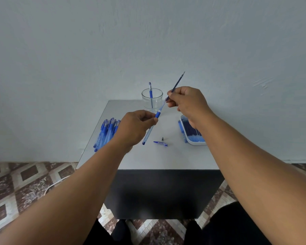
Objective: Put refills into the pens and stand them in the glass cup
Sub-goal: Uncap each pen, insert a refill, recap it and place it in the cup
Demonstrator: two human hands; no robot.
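Observation:
My left hand (137, 127) grips a clear blue pen barrel (150, 132) near its blue grip section, holding it tilted above the table. My right hand (185, 101) pinches a thin dark blue refill (178, 80), whose lower end sits in the barrel's open mouth. The glass cup (152, 100) stands at the back of the table with one blue pen (150, 92) upright in it. A blue pen cap (160, 143) and a small metal tip (162, 138) lie on the table below the barrel.
A pile of several blue pens (105, 132) lies at the table's left. A white tray of refills (193, 134) sits at the right, partly behind my right wrist. The grey table (148, 160) stands against a pale wall; a white cable (55, 184) crosses the tiled floor.

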